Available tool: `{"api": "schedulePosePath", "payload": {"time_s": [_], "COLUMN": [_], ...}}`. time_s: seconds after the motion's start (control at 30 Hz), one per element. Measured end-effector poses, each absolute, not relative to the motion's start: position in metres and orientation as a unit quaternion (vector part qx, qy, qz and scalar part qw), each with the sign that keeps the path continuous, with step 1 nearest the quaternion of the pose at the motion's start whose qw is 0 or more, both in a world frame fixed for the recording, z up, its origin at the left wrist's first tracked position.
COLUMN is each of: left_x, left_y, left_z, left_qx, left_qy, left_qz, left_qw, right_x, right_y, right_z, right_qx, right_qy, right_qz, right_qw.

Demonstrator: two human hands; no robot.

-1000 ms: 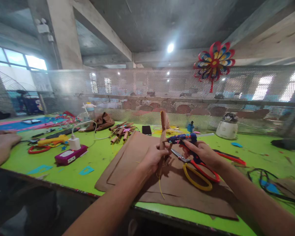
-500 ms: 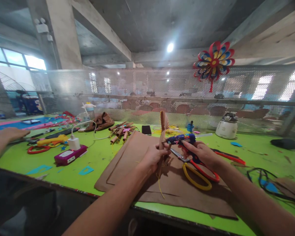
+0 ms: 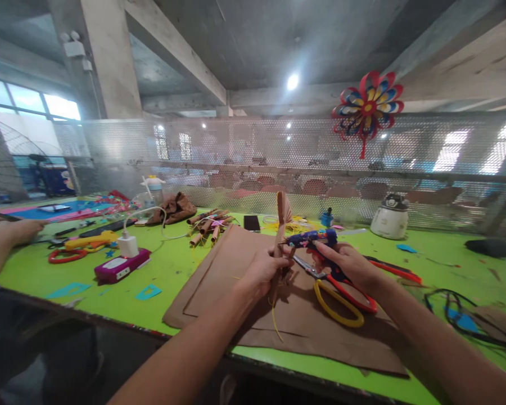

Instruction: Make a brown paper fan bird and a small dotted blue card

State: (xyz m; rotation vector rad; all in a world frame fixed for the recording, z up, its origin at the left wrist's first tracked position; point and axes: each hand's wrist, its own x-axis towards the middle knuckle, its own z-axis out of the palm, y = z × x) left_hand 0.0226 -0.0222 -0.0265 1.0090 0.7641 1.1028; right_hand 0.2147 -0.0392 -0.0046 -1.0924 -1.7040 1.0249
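My left hand (image 3: 266,271) is closed around a brown folded paper piece (image 3: 281,211) that stands upright and fans out at its top. A thin yellow string (image 3: 277,323) dangles below that hand. In my right hand (image 3: 341,260) is a dark blue patterned glue gun (image 3: 310,238), its nozzle pointing left at the paper piece, touching or very close. Scissors (image 3: 341,306) with red and yellow handles lie under my right hand on sheets of brown paper (image 3: 219,275). The fingers of my left hand partly hide the lower end of the paper piece.
A purple power strip (image 3: 122,265) with a white charger stands left on the green table (image 3: 152,320). Rolled brown tubes (image 3: 206,228), a phone (image 3: 251,223) and a white jug (image 3: 389,218) sit farther back. Another person's hand (image 3: 19,230) is at far left; black cable (image 3: 442,301) lies right.
My hands, the paper piece and the glue gun hold nearly the same position. At far left, the other person's hand has drawn back a little, and a dark, flat object shows by it.
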Motion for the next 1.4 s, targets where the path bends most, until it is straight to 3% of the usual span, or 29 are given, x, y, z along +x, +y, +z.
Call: {"api": "schedulePosePath", "payload": {"time_s": [0.63,0.9,1.4], "left_x": [0.0216,0.0209,0.0205], "left_y": [-0.0203,-0.0218,-0.0217], "left_z": [-0.0282,-0.0272,-0.0273], "left_qx": [0.455,0.46,0.468], "left_qy": [0.331,0.348,0.348], "left_qz": [0.48,0.476,0.459], "left_qw": [0.673,0.664,0.67], "right_x": [0.2201,0.2226,0.223], "right_y": [-0.0368,-0.0337,-0.0339], "right_z": [-0.0065,-0.0054,-0.0043], "right_qx": [-0.435,-0.435,-0.436], "right_qy": [-0.703,-0.756,-0.751], "right_qz": [0.393,0.286,0.291], "right_qw": [0.404,0.396,0.402]}}
